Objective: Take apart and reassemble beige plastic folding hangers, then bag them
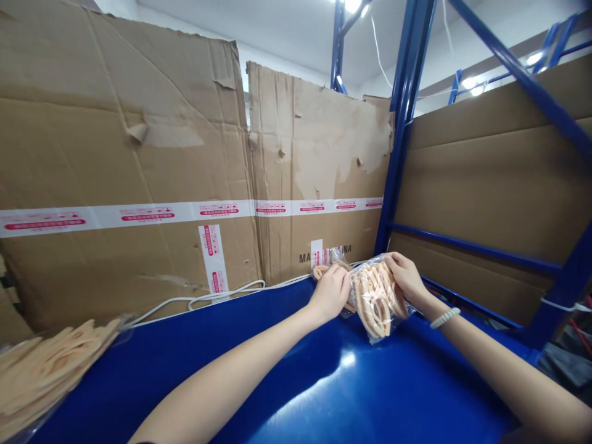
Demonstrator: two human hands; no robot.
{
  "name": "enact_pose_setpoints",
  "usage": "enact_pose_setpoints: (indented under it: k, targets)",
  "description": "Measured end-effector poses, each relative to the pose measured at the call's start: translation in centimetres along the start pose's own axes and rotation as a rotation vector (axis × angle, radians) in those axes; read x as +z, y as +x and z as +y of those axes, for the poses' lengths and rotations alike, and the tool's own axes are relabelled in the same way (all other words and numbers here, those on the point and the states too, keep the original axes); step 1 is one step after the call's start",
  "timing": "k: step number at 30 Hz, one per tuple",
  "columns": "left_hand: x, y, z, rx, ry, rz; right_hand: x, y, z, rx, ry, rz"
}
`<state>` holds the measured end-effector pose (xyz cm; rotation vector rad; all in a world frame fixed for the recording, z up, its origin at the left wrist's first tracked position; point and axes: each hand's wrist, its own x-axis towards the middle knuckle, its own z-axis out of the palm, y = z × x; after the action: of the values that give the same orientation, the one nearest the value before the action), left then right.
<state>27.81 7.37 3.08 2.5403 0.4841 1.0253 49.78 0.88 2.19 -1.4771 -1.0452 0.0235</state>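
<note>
Near the far right corner of the blue tabletop, my left hand (331,292) and my right hand (407,279) grip a clear plastic bag (375,302) from its two sides. Inside it are several beige, loop-shaped pieces whose exact kind I cannot make out. The fingers of both hands are closed on the plastic. Behind my left hand, more beige looped pieces in clear plastic (320,271) lie against the cardboard, partly hidden. A pale beaded band (444,317) circles my right wrist.
At the left edge lies a pile of flat beige pieces (50,376) on clear plastic. Tall cardboard sheets (319,154) with printed tape stand along the back. A white cable (222,293) runs by their foot. Blue metal posts (400,123) and rails frame the right side.
</note>
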Motion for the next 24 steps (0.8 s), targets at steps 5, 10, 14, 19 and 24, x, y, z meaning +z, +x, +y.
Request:
enact_pose_setpoints:
  k: [5, 10, 14, 19, 24]
  targets:
    - [0.1, 1.1, -1.2, -0.099, -0.072, -0.011, 0.8, 1.4, 0.1, 0.065, -0.021, -0.019]
    - [-0.5, 3.0, -3.2, -0.272, -0.161, -0.019, 2.2, 3.2, 0.4, 0.177, -0.042, -0.052]
    - [-0.4, 4.5, -4.8, -0.432, -0.233, -0.003, 4.1, 4.8, 0.5, 0.262, -0.037, -0.1]
    - [0.5, 5.9, -5.8, -0.614, -0.268, 0.02, 5.7, 6.6, 0.3, 0.356, -0.045, -0.22]
    - [0.6, 7.4, -6.5, -0.721, -0.17, 0.056, 7.1, 8.3, 0.0, 0.378, -0.163, -0.328]
